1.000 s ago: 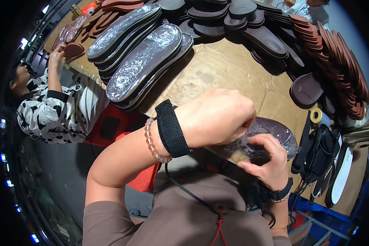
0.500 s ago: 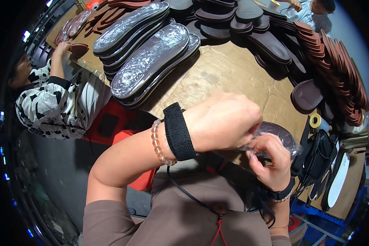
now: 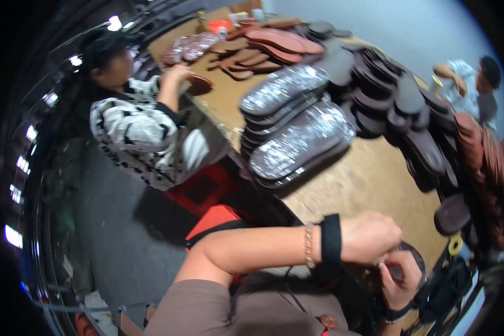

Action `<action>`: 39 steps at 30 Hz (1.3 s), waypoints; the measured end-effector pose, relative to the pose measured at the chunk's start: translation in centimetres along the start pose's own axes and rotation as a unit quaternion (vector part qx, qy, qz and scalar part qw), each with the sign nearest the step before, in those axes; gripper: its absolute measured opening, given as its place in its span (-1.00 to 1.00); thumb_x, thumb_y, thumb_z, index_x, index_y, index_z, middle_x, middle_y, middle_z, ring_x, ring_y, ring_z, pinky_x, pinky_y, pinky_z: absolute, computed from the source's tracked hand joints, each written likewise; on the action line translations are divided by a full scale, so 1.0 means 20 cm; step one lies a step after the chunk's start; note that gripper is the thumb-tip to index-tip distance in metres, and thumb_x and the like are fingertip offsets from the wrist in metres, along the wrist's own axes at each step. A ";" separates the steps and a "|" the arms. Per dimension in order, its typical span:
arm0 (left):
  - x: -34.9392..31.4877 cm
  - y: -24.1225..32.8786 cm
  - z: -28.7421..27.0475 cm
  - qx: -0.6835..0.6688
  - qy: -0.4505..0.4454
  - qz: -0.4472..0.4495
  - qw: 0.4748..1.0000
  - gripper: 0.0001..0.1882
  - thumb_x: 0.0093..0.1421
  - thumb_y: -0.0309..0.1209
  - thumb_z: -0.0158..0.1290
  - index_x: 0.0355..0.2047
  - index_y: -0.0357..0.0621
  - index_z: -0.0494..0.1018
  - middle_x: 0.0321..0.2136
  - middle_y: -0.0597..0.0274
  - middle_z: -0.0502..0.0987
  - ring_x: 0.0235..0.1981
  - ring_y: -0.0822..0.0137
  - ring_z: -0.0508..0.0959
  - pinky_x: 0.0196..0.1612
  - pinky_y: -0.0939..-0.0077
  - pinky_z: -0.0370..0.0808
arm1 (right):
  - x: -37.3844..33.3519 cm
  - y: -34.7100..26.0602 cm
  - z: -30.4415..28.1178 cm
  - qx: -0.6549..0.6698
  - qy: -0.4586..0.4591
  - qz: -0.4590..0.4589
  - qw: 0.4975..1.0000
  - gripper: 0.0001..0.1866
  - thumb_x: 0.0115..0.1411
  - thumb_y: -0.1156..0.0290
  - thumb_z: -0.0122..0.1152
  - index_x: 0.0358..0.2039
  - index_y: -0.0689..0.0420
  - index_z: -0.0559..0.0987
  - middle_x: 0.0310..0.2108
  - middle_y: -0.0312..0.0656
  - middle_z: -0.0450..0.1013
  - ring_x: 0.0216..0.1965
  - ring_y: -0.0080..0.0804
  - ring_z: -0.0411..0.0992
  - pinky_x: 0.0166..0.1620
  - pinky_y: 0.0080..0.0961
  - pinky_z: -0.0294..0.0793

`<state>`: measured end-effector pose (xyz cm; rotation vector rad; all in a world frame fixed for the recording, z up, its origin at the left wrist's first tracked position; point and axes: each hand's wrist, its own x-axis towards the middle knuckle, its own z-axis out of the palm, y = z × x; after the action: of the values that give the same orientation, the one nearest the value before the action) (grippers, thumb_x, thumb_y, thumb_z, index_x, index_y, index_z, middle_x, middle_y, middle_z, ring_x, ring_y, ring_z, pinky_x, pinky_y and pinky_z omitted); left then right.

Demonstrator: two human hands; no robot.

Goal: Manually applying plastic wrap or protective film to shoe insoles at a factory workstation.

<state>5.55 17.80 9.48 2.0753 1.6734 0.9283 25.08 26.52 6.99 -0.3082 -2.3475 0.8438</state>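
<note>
Low at the right, my left hand (image 3: pixel 371 238) is closed with its knuckles up, and its fingertips are mostly hidden from me. My right hand (image 3: pixel 402 280) curls up against it, thumb and fingers pinched together. Between and behind them lies a dark insole (image 3: pixel 415 255) in clear plastic film, partly covered by my hands. Both hands seem to grip the film at the insole's near end, though blur hides the exact hold. Left of them on the table, shiny film-wrapped dark insoles are stacked in two piles, a nearer pile (image 3: pixel 302 143) and a farther pile (image 3: pixel 285 91).
Loose dark insoles (image 3: pixel 381 84) heap along the table's far side, with reddish-brown ones (image 3: pixel 487 148) at the right. A tape roll (image 3: pixel 456 245) and a black pouch (image 3: pixel 445 285) sit right of my hands. One co-worker (image 3: pixel 134 120) holds a brown insole at left; another (image 3: pixel 470 84) is far right.
My view has swung left and up, so the table and stacks appear farther right and lower. My hands stay together at the wrapped insole. More of the co-worker at left shows.
</note>
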 end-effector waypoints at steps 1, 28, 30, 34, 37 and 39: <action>0.00 0.01 0.00 -0.008 -0.002 0.005 1.000 -0.81 0.08 -0.38 0.19 -0.52 -0.28 0.61 -0.53 -0.18 0.60 -0.40 -0.19 0.63 -0.32 0.05 0.57 | -0.01 0.03 0.00 0.005 0.009 0.005 1.000 -0.82 -0.03 0.66 0.36 -0.39 0.25 0.56 -0.45 -0.06 0.49 -0.41 -0.16 0.49 -0.28 -0.40 0.46; 0.10 -0.07 0.17 0.066 -0.027 0.048 0.996 -0.79 -0.20 -0.27 0.35 -0.54 -0.07 0.66 -0.55 0.02 0.64 -0.42 -0.06 0.67 -0.33 0.09 0.59 | -0.08 0.29 -0.02 0.067 -0.073 0.112 0.989 -0.75 0.17 0.54 0.51 -0.22 0.25 0.58 -0.30 -0.17 0.55 -0.26 -0.45 0.50 -0.16 -0.49 0.52; 0.09 -0.03 0.12 0.034 -0.010 0.115 0.993 -0.79 -0.08 -0.28 0.30 -0.42 -0.05 0.67 -0.47 0.02 0.67 -0.39 -0.06 0.67 -0.30 0.10 0.60 | -0.10 0.35 0.03 0.193 -0.005 0.142 0.971 -0.77 0.08 0.63 0.33 -0.23 0.21 0.52 -0.39 -0.29 0.49 -0.35 -0.52 0.47 -0.24 -0.58 0.44; -0.03 -0.04 -0.03 0.033 -0.098 0.015 0.995 -0.82 0.13 -0.30 0.26 -0.36 -0.15 0.64 -0.43 -0.07 0.64 -0.36 -0.11 0.65 -0.29 0.10 0.57 | 0.05 0.10 0.03 0.089 -0.091 0.088 0.988 -0.65 0.03 0.57 0.50 -0.19 0.21 0.54 -0.46 -0.23 0.54 -0.42 -0.50 0.51 -0.30 -0.56 0.49; -0.01 -0.07 -0.05 -0.020 -0.106 0.005 0.994 -0.83 0.17 -0.31 0.27 -0.31 -0.12 0.67 -0.41 -0.01 0.65 -0.32 -0.07 0.65 -0.23 0.14 0.55 | 0.09 0.06 -0.04 0.044 -0.103 0.091 0.990 -0.57 0.01 0.46 0.60 -0.16 0.19 0.54 -0.40 -0.17 0.55 -0.38 -0.40 0.55 -0.25 -0.50 0.55; 0.02 -0.08 -0.05 -0.028 -0.111 -0.001 0.993 -0.84 0.20 -0.35 0.24 -0.25 -0.12 0.67 -0.36 0.01 0.66 -0.28 -0.06 0.65 -0.20 0.15 0.56 | 0.09 0.05 -0.08 0.055 -0.121 0.090 0.987 -0.47 -0.04 0.38 0.65 -0.11 0.21 0.54 -0.30 -0.11 0.56 -0.30 -0.30 0.58 -0.18 -0.43 0.59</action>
<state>3.60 18.38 9.35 2.0540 1.5186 0.7052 24.57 28.87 8.12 -0.3957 -2.5101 1.1500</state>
